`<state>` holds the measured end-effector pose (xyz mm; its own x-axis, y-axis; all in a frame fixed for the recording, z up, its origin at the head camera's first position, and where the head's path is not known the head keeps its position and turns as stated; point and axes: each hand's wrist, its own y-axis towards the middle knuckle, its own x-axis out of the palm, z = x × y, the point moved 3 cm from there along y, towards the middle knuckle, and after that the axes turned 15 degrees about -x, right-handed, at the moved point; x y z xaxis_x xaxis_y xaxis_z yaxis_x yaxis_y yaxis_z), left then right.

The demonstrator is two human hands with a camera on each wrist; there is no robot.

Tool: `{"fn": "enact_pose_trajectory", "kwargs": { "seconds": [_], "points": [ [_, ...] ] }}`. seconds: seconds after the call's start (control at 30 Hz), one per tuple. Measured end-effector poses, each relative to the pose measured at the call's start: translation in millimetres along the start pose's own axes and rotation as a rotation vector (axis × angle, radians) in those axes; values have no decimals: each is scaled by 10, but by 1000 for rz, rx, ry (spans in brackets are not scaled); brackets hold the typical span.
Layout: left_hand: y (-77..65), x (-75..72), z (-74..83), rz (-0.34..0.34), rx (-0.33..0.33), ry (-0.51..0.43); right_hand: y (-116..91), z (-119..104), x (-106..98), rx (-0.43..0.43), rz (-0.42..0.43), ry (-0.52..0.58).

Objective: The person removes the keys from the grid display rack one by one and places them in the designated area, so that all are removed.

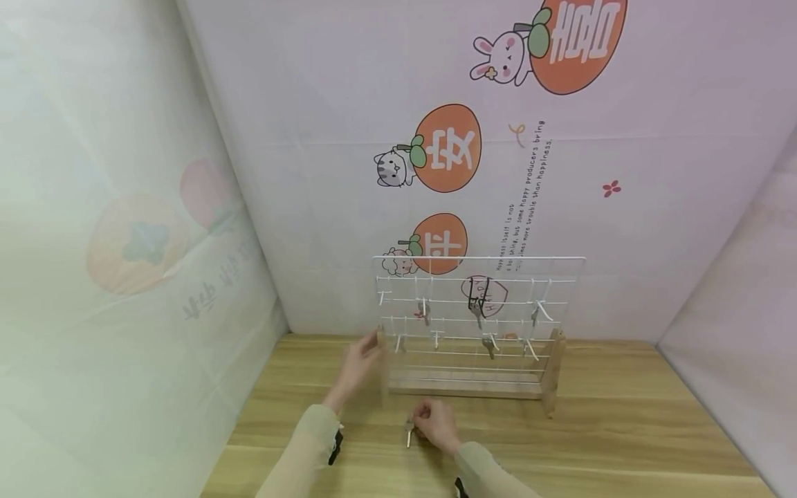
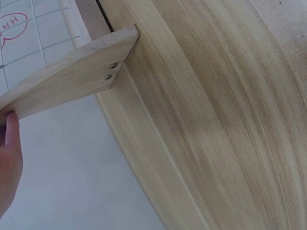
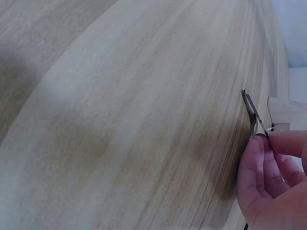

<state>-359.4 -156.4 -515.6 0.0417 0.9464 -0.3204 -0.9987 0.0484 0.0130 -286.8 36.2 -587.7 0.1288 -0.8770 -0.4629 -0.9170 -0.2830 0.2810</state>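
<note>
A white wire-grid rack (image 1: 479,280) on a wooden base stands on the table, with keys hanging from several of its hooks. My left hand (image 1: 360,360) grips the upper part of the rack's left wooden side panel (image 2: 72,84); in the left wrist view only part of that hand (image 2: 8,163) shows, at the panel's edge. In front of the base, my right hand (image 1: 436,423) pinches a metal key (image 1: 408,434) by its head, just over the tabletop. The right wrist view shows the key's blade (image 3: 249,105) sticking out past the fingertips (image 3: 261,143), with a thin ring beside them.
One hanging key (image 1: 488,347) is on a lower hook, another key (image 1: 476,315) on an upper one. The right wooden side panel (image 1: 551,377) stands at the rack's other end. Printed cloth (image 1: 336,207) covers the walls behind and beside the wooden table (image 1: 623,415).
</note>
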Motion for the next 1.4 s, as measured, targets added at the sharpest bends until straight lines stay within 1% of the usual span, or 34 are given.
{"fn": "enact_pose_trajectory", "kwargs": {
  "seconds": [0.03,0.1,0.27,0.37,0.47,0.6,0.8,0.87,1.0,1.1,1.17,1.3,1.4],
  "points": [
    [2,-1,2,1,9,9,1,1,-2,-5,-2,-4],
    [5,-4,3,1,-2,8,4,-1,-6,-9,-5,-12],
    [6,4,4,20,-3,5,12,3,-16,-9,-15,-49],
    [-1,9,8,25,7,-8,4,10,-20,-21,-27,-65],
    [-20,5,23,17,20,-16,-7,14,-22,-30,-34,-58],
    [-26,-3,33,10,0,-16,-12,22,-27,-46,-30,-64],
    [-27,-8,32,11,-4,7,-20,45,-37,-65,-30,-99],
    [-23,-8,29,13,-9,10,-23,50,-39,-61,-30,-97],
    [-21,-11,31,12,13,22,-16,62,-40,-51,-26,-109],
    [-24,-5,29,6,32,12,-13,65,-53,-42,-20,-130],
    [-23,-1,27,6,30,-3,-13,60,-66,-39,-15,-137],
    [-30,10,44,24,28,-3,-18,41,-98,-23,-15,-110],
    [-64,19,100,33,21,3,-18,24,-125,-16,-15,-97]
  ]
}}
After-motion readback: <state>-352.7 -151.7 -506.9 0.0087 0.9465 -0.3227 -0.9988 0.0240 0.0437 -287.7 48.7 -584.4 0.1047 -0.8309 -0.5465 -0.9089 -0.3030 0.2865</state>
